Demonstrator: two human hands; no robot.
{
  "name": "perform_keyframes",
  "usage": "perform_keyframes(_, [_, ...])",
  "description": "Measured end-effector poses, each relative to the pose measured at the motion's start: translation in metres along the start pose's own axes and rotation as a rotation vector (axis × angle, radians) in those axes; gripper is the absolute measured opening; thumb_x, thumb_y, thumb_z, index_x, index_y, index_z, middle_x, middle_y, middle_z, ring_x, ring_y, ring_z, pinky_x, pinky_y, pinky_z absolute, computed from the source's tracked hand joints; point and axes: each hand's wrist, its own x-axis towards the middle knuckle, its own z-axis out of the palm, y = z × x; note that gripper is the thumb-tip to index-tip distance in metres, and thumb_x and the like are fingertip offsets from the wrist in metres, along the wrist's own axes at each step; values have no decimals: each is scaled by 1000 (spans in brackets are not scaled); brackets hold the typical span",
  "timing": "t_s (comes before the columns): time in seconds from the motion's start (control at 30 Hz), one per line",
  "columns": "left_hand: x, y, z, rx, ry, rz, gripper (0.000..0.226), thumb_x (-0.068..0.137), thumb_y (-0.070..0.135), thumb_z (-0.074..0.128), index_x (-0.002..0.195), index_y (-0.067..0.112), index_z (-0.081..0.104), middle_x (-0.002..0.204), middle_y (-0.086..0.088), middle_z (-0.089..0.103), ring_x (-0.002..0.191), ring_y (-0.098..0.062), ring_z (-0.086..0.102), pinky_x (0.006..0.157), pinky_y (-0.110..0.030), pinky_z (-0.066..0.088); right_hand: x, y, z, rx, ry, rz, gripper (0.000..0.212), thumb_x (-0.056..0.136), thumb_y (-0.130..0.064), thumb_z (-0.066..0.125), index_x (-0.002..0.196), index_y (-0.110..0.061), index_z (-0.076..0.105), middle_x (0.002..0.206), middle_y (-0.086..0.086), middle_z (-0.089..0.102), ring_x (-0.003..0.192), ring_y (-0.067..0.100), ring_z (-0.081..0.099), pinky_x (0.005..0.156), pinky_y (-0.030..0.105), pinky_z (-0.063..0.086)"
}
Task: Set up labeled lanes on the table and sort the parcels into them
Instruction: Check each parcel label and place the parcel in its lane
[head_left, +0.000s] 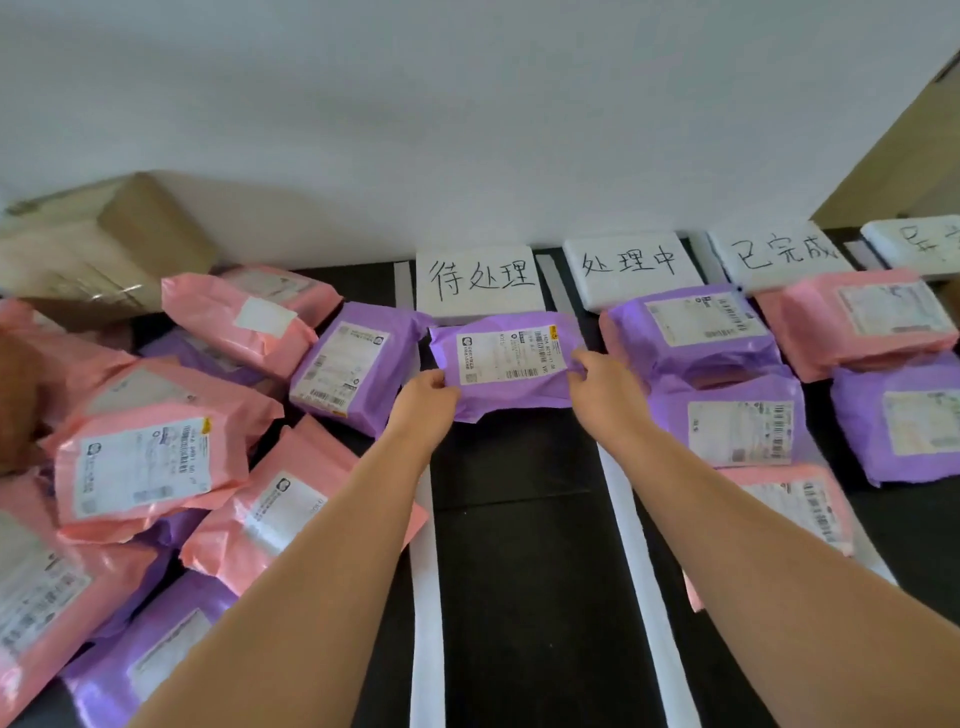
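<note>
Parcel heap (145, 467): pink and purple, piled on the table (519, 545) at left.
Left hand (423, 397): grip pinching the purple parcel (506, 369) at its near-left corner.
Right hand (605, 379): grip pinching its right edge.
Location: purple parcel between two white strips (426, 571), just before the first label card (475, 280).
Right lanes: sorted parcels (727, 415) beside it.

The purple parcel (519, 400) at centre is thin, crinkled plastic film with a soft sheen, bearing a matt white paper label (506, 358). The pink parcels (234, 426) at left are glossier plastic. The box (130, 223) at upper left is matt brown cardboard. The table (519, 545) is matt black.
</note>
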Motion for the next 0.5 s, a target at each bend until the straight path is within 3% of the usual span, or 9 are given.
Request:
perform_keyframes(0.07, [16,-1,3,7,-9,-8,32,98,8,45,126,13,58,118,0,61,85,-10,55,61,-20,40,13,-1,7,-12,-35,1,34,102,-13,39,128,-11,60,124,10,62,97,23,54,59,26,30])
perform_keyframes(0.23, [33,-4,10,13,-43,-21,40,99,11,44,139,14,48,137,-3,56,104,-17,55,69,-23,43,30,1,17,-29,-86,5,33,103,-15,38,125,-10,62,126,11,61,105,28,58,76,26,35])
perform_keyframes(0.3, [32,-5,12,33,-23,-21,46,100,13,45,146,15,41,140,-3,53,102,-17,55,65,-21,42,32,1,18,-18,-98,-5,31,102,-16,39,123,-9,61,125,13,61,104,29,59,75,27,38])
perform_keyframes(0.4, [25,-7,12,86,63,-12,44,100,18,48,145,17,44,139,-3,55,93,-13,60,66,-22,44,29,-1,11,-59,-77,2,29,101,-16,42,124,-10,58,125,11,58,94,25,54,60,24,31])
perform_keyframes(0.5, [8,-5,5,89,175,24,38,100,14,48,137,19,54,135,1,59,82,-3,56,64,-17,41,19,-3,1,-48,10,8,41,100,-18,46,140,-18,51,140,5,49,111,23,55,66,23,30])
